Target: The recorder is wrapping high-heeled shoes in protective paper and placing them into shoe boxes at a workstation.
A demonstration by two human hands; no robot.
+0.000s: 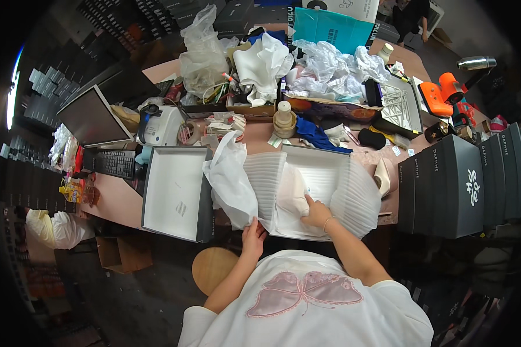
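An open shoe box (317, 155), lined with white tissue and pleated white wrapping (358, 199) spread over its sides, lies in front of me. My right hand (316, 213) reaches inside, with thumb and forefinger around the near end of a pale cream shoe (293, 194). Only part of the shoe's form can be made out. At the box's near left corner, my left hand (253, 236) pinches the lower edge of a crumpled white sheet (235, 188), perhaps tissue or thin plastic. A second cream shoe (383, 176) rests just right of the box.
The dark-sided box lid (176, 191) lies left, its white inside up. Beyond are a keyboard (114, 163), monitor (94, 118), label printer (161, 126) and bins of crumpled wrapping (330, 69). Dark shoe boxes (446, 188) stand right; a round stool (214, 270) is below.
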